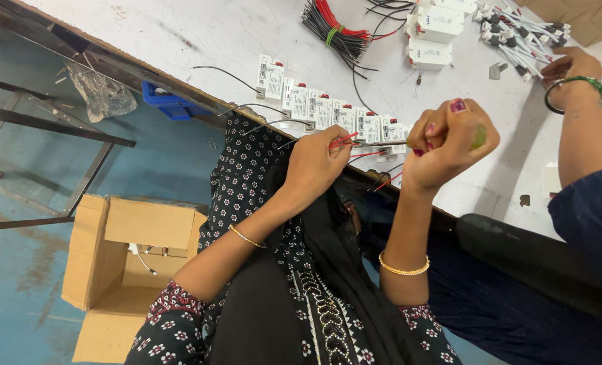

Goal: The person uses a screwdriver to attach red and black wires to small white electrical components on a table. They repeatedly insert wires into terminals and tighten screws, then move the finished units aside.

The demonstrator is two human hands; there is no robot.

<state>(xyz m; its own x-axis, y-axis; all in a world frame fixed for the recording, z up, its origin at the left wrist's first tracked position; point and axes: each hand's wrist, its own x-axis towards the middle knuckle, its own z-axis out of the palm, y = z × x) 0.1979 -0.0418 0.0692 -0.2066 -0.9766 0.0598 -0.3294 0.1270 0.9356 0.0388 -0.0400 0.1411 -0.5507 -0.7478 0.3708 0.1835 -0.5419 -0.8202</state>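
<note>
My left hand (318,165) pinches thin red wires (343,140) that lead to a small white module (389,132) at the edge of the white table (199,34). My right hand (449,138) is closed around a green-handled screwdriver (478,137) whose thin shaft points left at the wire ends. A row of several similar white modules (314,108) with black and red leads lies along the table edge just beyond my hands.
A co-worker's hand (571,67) with a green bangle rests at the right among white connector leads (517,34). A bundle of red and black wires (334,30) and white boxes (432,34) lie farther back. An open cardboard box (132,270) stands on the blue floor.
</note>
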